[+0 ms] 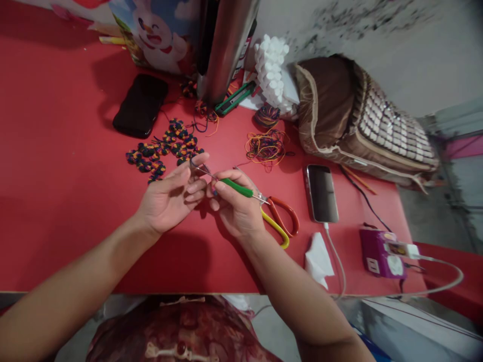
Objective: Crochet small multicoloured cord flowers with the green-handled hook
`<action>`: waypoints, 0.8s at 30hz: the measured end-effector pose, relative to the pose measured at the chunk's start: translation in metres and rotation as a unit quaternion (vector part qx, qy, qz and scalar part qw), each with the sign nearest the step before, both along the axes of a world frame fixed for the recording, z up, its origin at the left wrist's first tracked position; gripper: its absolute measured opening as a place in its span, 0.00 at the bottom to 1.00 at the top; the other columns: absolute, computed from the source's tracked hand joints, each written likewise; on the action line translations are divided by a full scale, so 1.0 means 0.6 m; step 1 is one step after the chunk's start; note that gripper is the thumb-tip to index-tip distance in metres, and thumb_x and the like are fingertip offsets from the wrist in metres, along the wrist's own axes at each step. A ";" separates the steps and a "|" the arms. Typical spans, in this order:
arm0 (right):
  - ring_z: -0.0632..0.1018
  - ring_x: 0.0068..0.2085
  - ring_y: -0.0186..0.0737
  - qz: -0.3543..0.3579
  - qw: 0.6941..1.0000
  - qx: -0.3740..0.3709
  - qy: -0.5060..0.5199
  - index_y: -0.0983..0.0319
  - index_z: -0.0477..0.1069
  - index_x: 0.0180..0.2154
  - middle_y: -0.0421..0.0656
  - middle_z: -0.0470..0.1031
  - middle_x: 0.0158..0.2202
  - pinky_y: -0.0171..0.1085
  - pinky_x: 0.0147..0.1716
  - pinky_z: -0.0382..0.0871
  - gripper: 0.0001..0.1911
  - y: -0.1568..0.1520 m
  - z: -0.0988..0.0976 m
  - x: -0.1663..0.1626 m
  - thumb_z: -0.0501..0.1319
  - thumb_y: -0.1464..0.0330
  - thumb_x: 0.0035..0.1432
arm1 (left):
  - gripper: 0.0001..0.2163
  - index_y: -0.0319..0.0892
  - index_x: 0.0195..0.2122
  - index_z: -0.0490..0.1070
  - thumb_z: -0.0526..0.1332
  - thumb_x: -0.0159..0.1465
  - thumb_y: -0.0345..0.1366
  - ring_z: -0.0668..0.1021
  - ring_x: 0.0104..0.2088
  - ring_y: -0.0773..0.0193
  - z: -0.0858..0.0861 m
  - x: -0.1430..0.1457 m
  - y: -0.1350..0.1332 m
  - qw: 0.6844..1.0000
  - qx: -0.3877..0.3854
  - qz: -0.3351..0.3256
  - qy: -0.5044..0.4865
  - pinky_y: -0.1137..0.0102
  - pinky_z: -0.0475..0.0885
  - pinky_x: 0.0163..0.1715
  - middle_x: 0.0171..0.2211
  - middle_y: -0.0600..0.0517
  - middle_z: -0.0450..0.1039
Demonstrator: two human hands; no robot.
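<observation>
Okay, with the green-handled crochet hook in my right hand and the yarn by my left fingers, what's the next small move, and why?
Probably draw the crochet hook back a little toward the right hand, pulling the loop through. Its metal tip sits at the left hand fingertips, where a small multicoloured piece seems pinched, though it is too small to tell. Finished multicoloured pieces lie just beyond on the red table.

From my feed, the tiny piece pinched between my left grip (pixel 171 193) and right grip (pixel 234 203) is too small to make out, the right grip covers part of the crochet hook (pixel 236 187), and the top edge cuts off the printed box (pixel 158 30).
</observation>
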State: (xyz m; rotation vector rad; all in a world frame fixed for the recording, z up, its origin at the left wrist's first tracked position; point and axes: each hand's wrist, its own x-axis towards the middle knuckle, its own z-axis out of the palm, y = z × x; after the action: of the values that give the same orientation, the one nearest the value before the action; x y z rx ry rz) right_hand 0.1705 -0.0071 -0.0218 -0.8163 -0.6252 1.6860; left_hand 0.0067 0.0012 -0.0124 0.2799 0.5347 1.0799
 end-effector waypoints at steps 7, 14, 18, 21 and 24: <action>0.79 0.26 0.29 -0.099 0.985 0.035 -0.139 0.53 0.87 0.40 0.33 0.84 0.32 0.31 0.27 0.78 0.09 -0.009 -0.012 -0.013 0.81 0.66 0.58 | 0.29 0.52 0.56 0.89 0.87 0.53 0.30 0.79 0.34 0.70 -0.022 0.017 -0.012 0.991 0.046 0.048 0.117 0.77 0.79 0.32 0.43 0.54 0.81; 0.86 0.38 0.34 -0.118 0.980 0.067 -0.147 0.52 0.88 0.39 0.37 0.89 0.38 0.36 0.45 0.84 0.07 -0.011 -0.013 -0.022 0.81 0.67 0.59 | 0.27 0.48 0.57 0.85 0.82 0.56 0.26 0.82 0.43 0.69 -0.028 0.022 -0.011 0.978 0.077 0.084 0.175 0.77 0.81 0.48 0.40 0.55 0.79; 0.81 0.29 0.30 -0.091 0.992 0.048 -0.080 0.52 0.89 0.38 0.35 0.87 0.34 0.32 0.32 0.80 0.05 -0.011 -0.007 -0.019 0.81 0.66 0.59 | 0.27 0.46 0.57 0.84 0.82 0.56 0.26 0.81 0.37 0.69 -0.022 0.019 -0.009 0.982 0.077 0.069 0.156 0.77 0.82 0.39 0.37 0.56 0.77; 0.81 0.29 0.32 -0.074 0.995 0.030 -0.057 0.53 0.90 0.39 0.37 0.87 0.35 0.33 0.29 0.81 0.05 -0.013 -0.005 -0.014 0.80 0.62 0.61 | 0.27 0.46 0.57 0.84 0.82 0.57 0.25 0.82 0.37 0.69 -0.019 0.016 -0.009 0.982 0.076 0.066 0.160 0.76 0.83 0.40 0.37 0.57 0.77; 0.81 0.30 0.34 -0.064 0.996 0.040 -0.057 0.53 0.90 0.41 0.38 0.87 0.35 0.35 0.27 0.81 0.06 -0.014 -0.008 -0.009 0.78 0.60 0.63 | 0.26 0.46 0.57 0.85 0.81 0.58 0.24 0.83 0.38 0.68 -0.019 0.012 -0.008 0.981 0.078 0.060 0.167 0.75 0.85 0.42 0.38 0.56 0.78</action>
State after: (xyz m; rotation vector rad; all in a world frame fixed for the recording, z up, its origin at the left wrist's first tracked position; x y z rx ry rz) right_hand 0.1649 -0.0158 -0.0267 -0.8812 -0.6994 1.4968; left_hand 0.0138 -0.0036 -0.0238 0.5784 0.7754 1.2013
